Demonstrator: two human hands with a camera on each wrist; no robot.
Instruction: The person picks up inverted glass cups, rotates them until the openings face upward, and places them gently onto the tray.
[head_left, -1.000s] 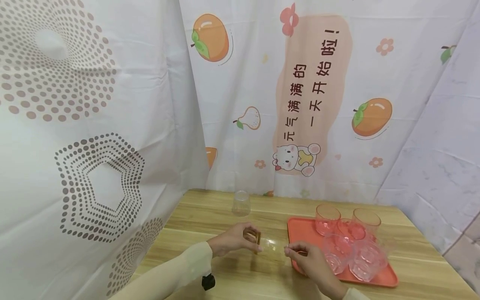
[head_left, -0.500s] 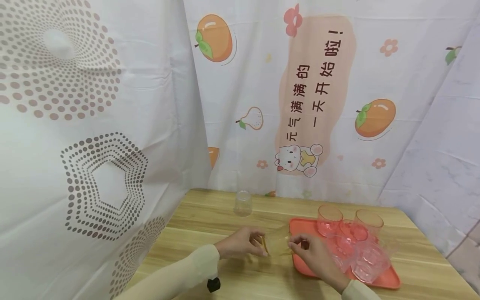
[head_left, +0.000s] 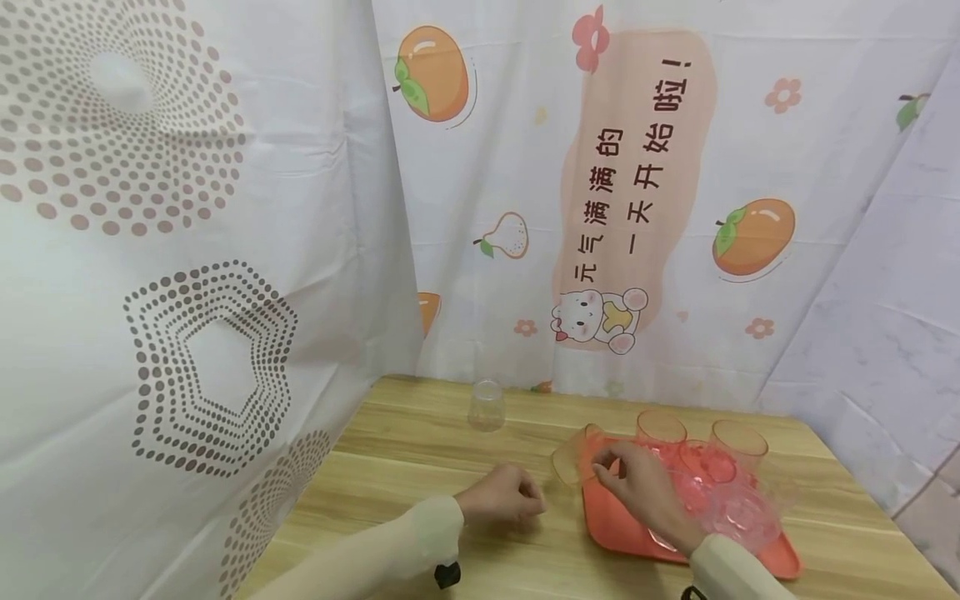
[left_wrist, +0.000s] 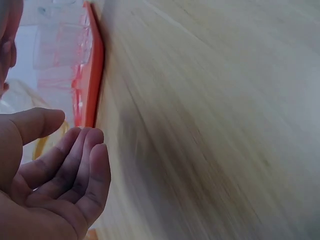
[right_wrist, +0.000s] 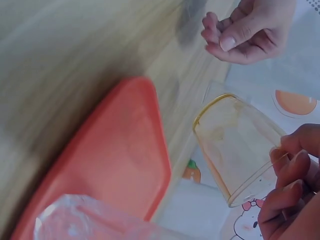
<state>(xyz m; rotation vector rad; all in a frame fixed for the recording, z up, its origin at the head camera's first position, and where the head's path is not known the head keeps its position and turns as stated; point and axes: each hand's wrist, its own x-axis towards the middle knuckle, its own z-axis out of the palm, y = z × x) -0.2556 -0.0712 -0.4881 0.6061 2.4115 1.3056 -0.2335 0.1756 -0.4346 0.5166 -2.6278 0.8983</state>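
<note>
My right hand (head_left: 639,485) pinches one end of an amber-tinted see-through cup (head_left: 573,457). The cup is tilted, held over the left edge of the red tray (head_left: 611,521). In the right wrist view the fingertips (right_wrist: 287,165) grip the cup (right_wrist: 237,150) at its lower right end, while its thick amber edge points up and left. My left hand (head_left: 501,498) is left of the tray over the table, its fingers loosely bent; in the left wrist view nothing lies between its thumb and fingers (left_wrist: 70,160).
Several pink and clear cups (head_left: 738,446) crowd the right part of the tray. A clear glass (head_left: 487,407) stands alone at the back of the wooden table (head_left: 420,454). Patterned curtains (head_left: 480,300) hang behind and along the sides.
The left hand has let go of the amber cup and drawn slightly down. The right hand has moved the cup up and right toward the tray and tilted it.
</note>
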